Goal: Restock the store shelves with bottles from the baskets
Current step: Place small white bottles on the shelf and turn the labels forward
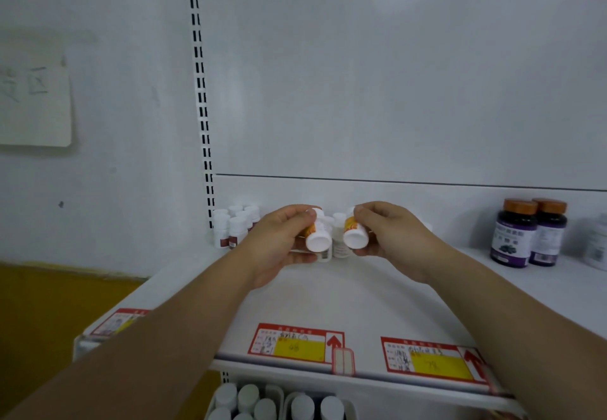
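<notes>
Both my arms reach over the white shelf (345,298). My left hand (279,242) grips a small white bottle with an orange label (318,237), tilted so its white base faces me. My right hand (387,239) grips a matching white bottle (355,234), tilted the same way. The two bottles are side by side above the back of the shelf. Just behind them stand a few similar white bottles (338,242), partly hidden by my hands.
A cluster of small white bottles with dark red labels (235,227) stands at the shelf's back left. Two dark purple bottles with orange caps (528,234) stand at the right. Red and yellow price tags (295,344) line the front edge. White-capped bottles (262,403) fill the shelf below.
</notes>
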A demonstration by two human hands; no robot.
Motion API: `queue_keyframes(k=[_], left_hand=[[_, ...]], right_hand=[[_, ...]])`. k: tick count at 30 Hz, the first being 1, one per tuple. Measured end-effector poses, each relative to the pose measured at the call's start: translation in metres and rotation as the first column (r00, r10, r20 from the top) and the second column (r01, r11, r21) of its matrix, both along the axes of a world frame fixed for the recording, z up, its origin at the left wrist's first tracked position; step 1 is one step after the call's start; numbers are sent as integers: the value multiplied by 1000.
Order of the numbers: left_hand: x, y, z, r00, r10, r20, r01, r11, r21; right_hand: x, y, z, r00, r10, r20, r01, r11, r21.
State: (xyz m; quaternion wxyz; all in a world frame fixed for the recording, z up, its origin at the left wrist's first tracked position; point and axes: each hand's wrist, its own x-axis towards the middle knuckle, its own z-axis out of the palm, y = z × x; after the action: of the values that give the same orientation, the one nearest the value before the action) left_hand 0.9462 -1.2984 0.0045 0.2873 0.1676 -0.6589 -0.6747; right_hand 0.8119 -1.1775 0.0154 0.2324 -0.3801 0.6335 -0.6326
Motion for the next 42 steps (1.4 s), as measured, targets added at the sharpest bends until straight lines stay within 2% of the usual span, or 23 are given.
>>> queue_keyframes(k=[5,7,9,11,14,16,19,22,26,29,31,36,39,42], left_hand=[[1,-3,-1,998,54,29,-51,993,-105],[2,-2,-1,996,79,53,-68,983,-170],[5,-2,-2,990,110,83,-87,966,-245],[8,-4,-3,977,156,147,-95,930,-355],[11,0,-6,937,204,284,-26,851,-524],[11,3,-9,924,195,328,16,839,-544],[9,4,-6,932,184,313,12,846,-532],[5,0,1,941,223,255,-53,841,-539],[-1,-7,19,914,326,240,-91,744,-662],[-8,-7,27,868,367,336,20,649,-760],[-14,-6,27,832,398,386,88,593,-800],[-30,-6,27,789,419,449,115,617,-779],[-37,-7,28,795,416,442,87,642,-761],[-41,-7,27,797,435,419,68,624,-778]], right_hand=[[0,-1,-2,994,6,-111,5,995,95],[-2,-1,-5,967,-13,-253,53,987,154],[-5,0,-8,902,-26,-430,131,968,216],[-8,2,-9,864,-6,-504,161,951,266],[-9,3,-11,849,57,-526,150,928,342],[-9,2,-12,832,81,-549,153,918,367],[-9,1,-9,822,83,-563,151,922,356],[-8,-1,-6,837,14,-547,169,944,282],[-9,-5,6,814,-102,-572,256,946,197],[-8,-9,18,787,-104,-608,285,936,209],[-7,-14,23,735,-52,-676,310,912,267],[-4,-29,24,612,147,-777,368,817,444],[-7,-35,23,573,155,-805,401,803,440],[-10,-41,20,518,147,-843,435,803,407]])
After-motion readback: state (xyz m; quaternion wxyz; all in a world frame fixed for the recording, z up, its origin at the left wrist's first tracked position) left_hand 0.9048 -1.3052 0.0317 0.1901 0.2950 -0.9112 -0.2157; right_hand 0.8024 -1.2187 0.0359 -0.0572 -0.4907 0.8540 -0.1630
